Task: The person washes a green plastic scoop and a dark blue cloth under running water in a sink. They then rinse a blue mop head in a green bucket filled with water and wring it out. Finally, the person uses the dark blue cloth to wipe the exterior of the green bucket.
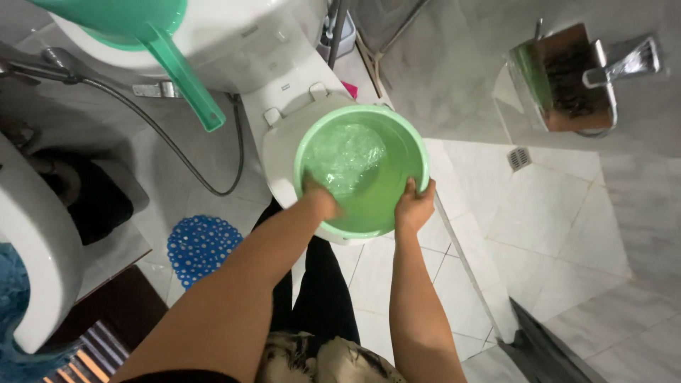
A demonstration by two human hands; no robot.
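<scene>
round green plastic basin [386, 195] w/ soapy water sits on white toilet lid [280, 152]. left hand [320, 202] inside, grip can't tell; right hand [414, 206] clamped on rim. prob heavy, sloshy, slippery, so hold both rims.

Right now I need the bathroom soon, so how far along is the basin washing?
Done so far: the green basin sits on the closed toilet lid and already holds foamy water. In hand: the left hand is down in the water while the right hand grips the rim. Left, judging by that: the water is not yet tipped out.

Both hands [369, 202] on green basin [397, 152]
</scene>
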